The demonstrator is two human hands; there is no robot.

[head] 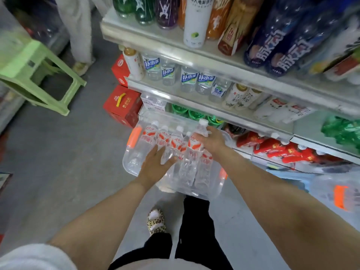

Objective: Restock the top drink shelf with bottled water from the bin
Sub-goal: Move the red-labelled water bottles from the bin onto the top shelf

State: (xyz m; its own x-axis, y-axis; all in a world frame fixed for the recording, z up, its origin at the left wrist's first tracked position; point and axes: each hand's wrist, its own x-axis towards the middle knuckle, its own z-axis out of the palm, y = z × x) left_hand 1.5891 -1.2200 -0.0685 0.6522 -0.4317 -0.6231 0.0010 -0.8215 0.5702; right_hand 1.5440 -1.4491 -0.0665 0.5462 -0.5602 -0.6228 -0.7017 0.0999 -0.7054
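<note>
1. Your right hand [212,142] has its fingers curled round one bottle [203,126] near the neck, at the right of the bin [129,160] on the floor. Take hold lower (necks slip).
2. Your left hand [153,164] rests with fingers spread on the other bottles [171,142]; hold them down.
3. Lift straight up, clear of the shelf edge [243,121].

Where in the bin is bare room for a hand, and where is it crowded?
Bare: the left end of the bin, between the orange handle and the water bottles; also the grey floor between bin and green stool. Crowded: the bin's middle and right, packed with bottles.
</note>
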